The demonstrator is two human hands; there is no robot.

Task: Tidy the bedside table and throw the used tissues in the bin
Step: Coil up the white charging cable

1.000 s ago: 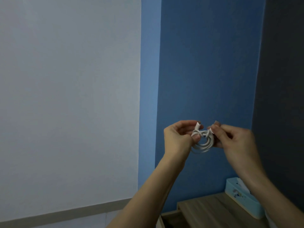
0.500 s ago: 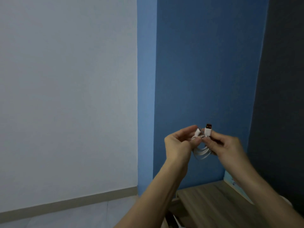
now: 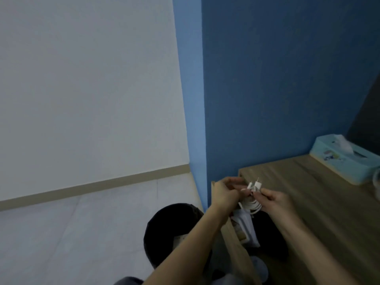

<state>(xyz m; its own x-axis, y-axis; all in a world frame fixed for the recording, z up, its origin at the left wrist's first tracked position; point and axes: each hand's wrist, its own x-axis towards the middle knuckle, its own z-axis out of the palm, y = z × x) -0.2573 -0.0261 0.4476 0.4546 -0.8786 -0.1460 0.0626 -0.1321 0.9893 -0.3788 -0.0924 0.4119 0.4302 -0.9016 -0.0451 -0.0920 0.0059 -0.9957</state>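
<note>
A coiled white USB cable point(image 3: 252, 205) hangs between both hands, its two plugs sticking up. My left hand point(image 3: 224, 194) pinches the coil from the left and my right hand point(image 3: 274, 201) pinches it from the right near the plugs. Both hands hover above the left front corner of the wooden bedside table point(image 3: 320, 194). A black bin point(image 3: 162, 227) stands on the floor to the left of the table, partly hidden behind my left forearm. A light blue tissue box point(image 3: 345, 161) with a tissue poking out sits at the table's back right.
An open drawer point(image 3: 244, 229) below the tabletop holds white packets. A blue wall rises behind the table, a white wall with a beige skirting board point(image 3: 92, 187) to the left. Pale floor tiles point(image 3: 72, 233) spread left of the bin. A white object point(image 3: 376, 179) shows at the right edge.
The view has tilted down, bringing the bin, the drawer and more tabletop into sight. Both hands keep hold of the coiled cable and sit lower in the frame, close above the table's corner.
</note>
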